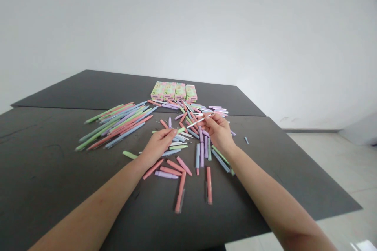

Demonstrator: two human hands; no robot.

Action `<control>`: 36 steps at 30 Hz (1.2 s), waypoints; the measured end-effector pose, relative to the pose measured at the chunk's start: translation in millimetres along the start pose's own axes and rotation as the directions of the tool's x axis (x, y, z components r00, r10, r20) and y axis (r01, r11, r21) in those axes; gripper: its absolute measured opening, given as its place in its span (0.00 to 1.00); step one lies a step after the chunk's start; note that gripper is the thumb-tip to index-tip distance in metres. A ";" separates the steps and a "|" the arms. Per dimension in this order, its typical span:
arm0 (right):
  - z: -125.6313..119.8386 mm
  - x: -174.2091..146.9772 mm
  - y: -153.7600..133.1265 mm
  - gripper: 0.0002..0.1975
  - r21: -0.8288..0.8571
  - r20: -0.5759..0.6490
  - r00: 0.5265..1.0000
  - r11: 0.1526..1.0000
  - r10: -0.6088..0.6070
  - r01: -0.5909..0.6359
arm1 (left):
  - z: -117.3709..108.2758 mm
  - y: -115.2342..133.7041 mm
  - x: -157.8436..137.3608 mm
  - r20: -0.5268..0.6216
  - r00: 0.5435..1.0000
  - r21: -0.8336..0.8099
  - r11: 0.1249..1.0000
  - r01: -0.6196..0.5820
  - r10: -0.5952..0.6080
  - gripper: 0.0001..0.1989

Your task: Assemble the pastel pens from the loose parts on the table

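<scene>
My left hand (pixel 160 143) is closed on a green pen barrel (pixel 180 130), its end poking out past the fingertips. Opposite it, my right hand (pixel 217 128) pinches a thin white pen refill (pixel 196 122) that slants down toward the green piece; a small gap appears between the two. Below and around both hands lie loose pen parts in red, purple, blue and green. Among them are a purple barrel (pixel 202 153), a blue barrel (pixel 197 156) and a pink tip piece (pixel 184 165). Two red pen caps with clear clips, one a red cap (pixel 209 184), rest closest to me.
On the left lies a pile of whole-looking pens (pixel 118 125) in mixed colours. Several small printed boxes (pixel 169 91) stand in a row at the back. The dark table (pixel 59 188) has a seam across it, with a wall behind. A small blue piece (pixel 246 140) sits apart at right.
</scene>
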State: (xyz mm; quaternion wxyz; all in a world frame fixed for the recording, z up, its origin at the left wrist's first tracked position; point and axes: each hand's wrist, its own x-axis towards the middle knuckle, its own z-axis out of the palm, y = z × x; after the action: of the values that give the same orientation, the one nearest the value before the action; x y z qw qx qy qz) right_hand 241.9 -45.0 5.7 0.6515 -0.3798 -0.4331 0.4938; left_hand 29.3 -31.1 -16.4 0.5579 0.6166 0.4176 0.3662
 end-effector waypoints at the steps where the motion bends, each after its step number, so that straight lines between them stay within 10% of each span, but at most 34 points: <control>1: 0.1 -0.1 0.7 0.11 0.006 0.004 1.000 1.000 0.005 -0.005 | 0.3 0.1 -0.3 0.005 1.000 0.004 1.000 -0.005 0.005 0.21; 36: 12.4 -9.1 21.4 0.13 -0.082 0.097 0.989 0.991 0.111 -0.103 | 3.7 4.6 -1.3 0.056 0.997 0.067 0.996 -0.063 0.059 0.21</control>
State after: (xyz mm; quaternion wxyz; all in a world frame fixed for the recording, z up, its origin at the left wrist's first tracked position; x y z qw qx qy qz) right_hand 222.2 -48.3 -11.7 0.5860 -0.4016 -0.4634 0.5296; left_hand 32.7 -33.9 -12.2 0.5361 0.6574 0.3957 0.3518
